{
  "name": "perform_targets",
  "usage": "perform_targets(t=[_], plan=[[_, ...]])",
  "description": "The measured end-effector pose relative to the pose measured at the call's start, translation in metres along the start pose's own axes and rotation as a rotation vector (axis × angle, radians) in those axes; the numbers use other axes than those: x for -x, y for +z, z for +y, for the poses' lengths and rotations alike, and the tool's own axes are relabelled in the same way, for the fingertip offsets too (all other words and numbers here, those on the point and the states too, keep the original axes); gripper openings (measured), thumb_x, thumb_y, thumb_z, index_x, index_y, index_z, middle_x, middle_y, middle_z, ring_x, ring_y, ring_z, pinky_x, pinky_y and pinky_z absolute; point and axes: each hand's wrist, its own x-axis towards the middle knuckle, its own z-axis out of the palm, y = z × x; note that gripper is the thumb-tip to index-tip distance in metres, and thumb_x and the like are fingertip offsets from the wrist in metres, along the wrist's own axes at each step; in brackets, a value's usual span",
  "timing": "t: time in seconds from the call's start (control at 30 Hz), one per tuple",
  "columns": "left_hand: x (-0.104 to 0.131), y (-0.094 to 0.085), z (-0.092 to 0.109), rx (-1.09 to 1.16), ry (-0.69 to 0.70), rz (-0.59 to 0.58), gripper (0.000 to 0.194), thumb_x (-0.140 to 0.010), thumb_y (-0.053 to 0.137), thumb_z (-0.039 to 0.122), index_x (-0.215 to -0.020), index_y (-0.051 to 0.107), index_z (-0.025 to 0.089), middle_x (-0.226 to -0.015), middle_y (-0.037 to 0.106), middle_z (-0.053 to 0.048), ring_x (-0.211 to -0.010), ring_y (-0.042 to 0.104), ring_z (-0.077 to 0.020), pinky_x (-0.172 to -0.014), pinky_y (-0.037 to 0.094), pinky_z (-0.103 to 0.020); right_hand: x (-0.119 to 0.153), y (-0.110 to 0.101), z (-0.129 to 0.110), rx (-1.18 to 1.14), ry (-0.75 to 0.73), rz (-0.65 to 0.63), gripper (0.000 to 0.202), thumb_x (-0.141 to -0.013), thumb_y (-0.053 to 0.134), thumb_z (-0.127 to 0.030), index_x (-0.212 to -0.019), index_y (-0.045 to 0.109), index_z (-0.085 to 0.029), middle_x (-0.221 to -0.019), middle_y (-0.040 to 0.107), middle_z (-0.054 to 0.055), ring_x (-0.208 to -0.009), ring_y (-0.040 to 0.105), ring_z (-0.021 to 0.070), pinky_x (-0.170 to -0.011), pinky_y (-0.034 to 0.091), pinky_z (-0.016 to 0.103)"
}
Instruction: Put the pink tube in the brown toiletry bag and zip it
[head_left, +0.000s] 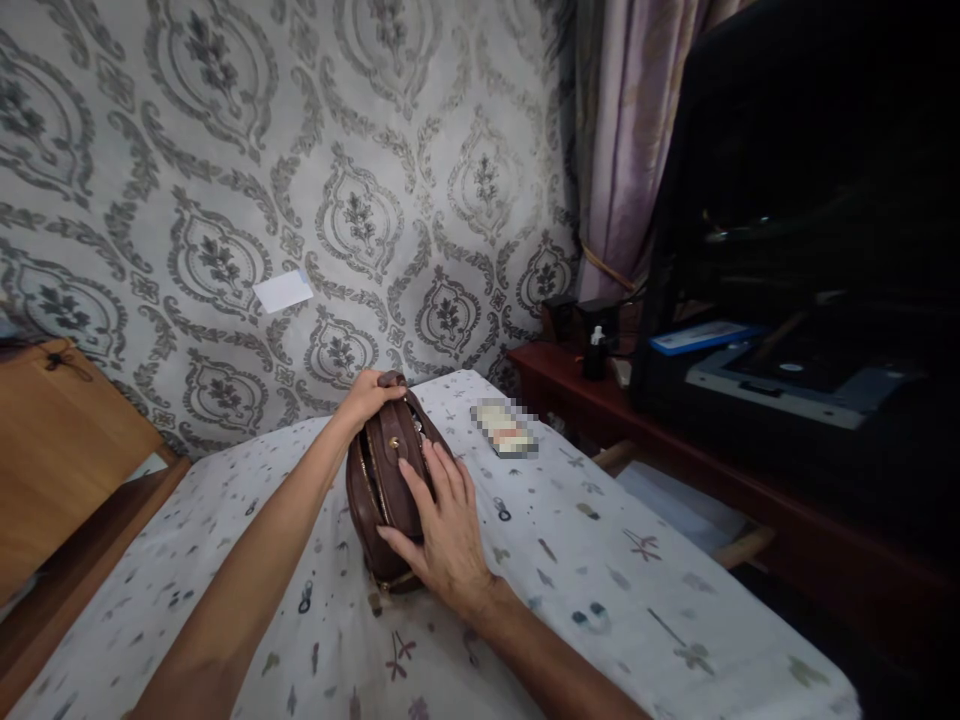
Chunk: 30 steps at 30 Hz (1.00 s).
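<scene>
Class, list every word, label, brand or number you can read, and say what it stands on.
No text can be read.
Pixelated item on the patterned cloth: too blurred.
Blue-and-white item: any print too small.
Brown bag, white card: no lettering visible.

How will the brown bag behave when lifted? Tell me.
The brown bag likely flexes somewhat, as its sides bulge softly. Its gaping opening could spill contents if tipped. The small handle in the left hand may let it swing.
</scene>
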Motion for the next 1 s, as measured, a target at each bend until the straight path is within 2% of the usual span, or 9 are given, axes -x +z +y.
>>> perform_targets(t=[0.2, 0.37, 0.47, 0.73, 1.0], plan=[[-0.005, -0.011, -0.012, 0.116, 0.002, -0.013, 0.027, -0.055, 0.077, 0.037, -0.067, 0.062, 0.017, -0.058, 0.056, 0.004, -0.057, 0.048, -0.0121, -0.059, 0.036, -0.025, 0.001, 0.002, 0.000, -0.016, 0.020, -0.004, 0.071, -0.088, 0.066, -0.047, -0.148, 0.043, -0.017, -0.162, 0.030, 0.022, -0.149, 0.029, 0.0374, -0.115, 0.035, 0.060], [-0.002, -0.035, -0.034, 0.025, 0.056, 0.090, 0.029, -0.057, 0.077, 0.039, -0.071, 0.066, 0.016, -0.063, 0.059, 0.003, -0.064, 0.051, -0.0143, -0.062, 0.037, -0.025, 0.001, 0.002, 0.000, -0.028, 0.032, -0.012, 0.071, -0.087, 0.067, -0.046, -0.148, 0.044, -0.017, -0.164, 0.026, 0.021, -0.150, 0.027, 0.0380, -0.116, 0.034, 0.060], [0.001, -0.043, -0.050, -0.013, 0.073, 0.147, 0.030, -0.060, 0.077, 0.042, -0.070, 0.066, 0.016, -0.063, 0.058, 0.002, -0.066, 0.053, -0.0156, -0.064, 0.038, -0.026, 0.001, 0.002, 0.001, -0.030, 0.031, -0.010, 0.071, -0.088, 0.066, -0.046, -0.149, 0.042, -0.019, -0.164, 0.027, 0.020, -0.150, 0.027, 0.0375, -0.115, 0.034, 0.060], [0.005, -0.050, -0.077, -0.081, 0.161, 0.211, 0.029, -0.066, 0.074, 0.044, -0.072, 0.068, 0.017, -0.065, 0.063, 0.001, -0.068, 0.056, -0.0178, -0.066, 0.042, -0.027, 0.000, 0.000, 0.001, -0.007, 0.013, 0.003, 0.069, -0.091, 0.062, -0.046, -0.150, 0.041, -0.019, -0.161, 0.032, 0.020, -0.150, 0.027, 0.0360, -0.115, 0.034, 0.059], [0.008, -0.050, -0.076, -0.121, 0.170, 0.229, 0.020, -0.074, 0.068, 0.037, -0.080, 0.070, 0.017, -0.075, 0.070, -0.004, -0.077, 0.062, -0.0220, -0.074, 0.049, -0.033, -0.001, 0.001, 0.001, 0.019, 0.000, 0.002, 0.072, -0.089, 0.065, -0.047, -0.150, 0.040, -0.019, -0.160, 0.033, 0.021, -0.150, 0.028, 0.0358, -0.115, 0.034, 0.058]])
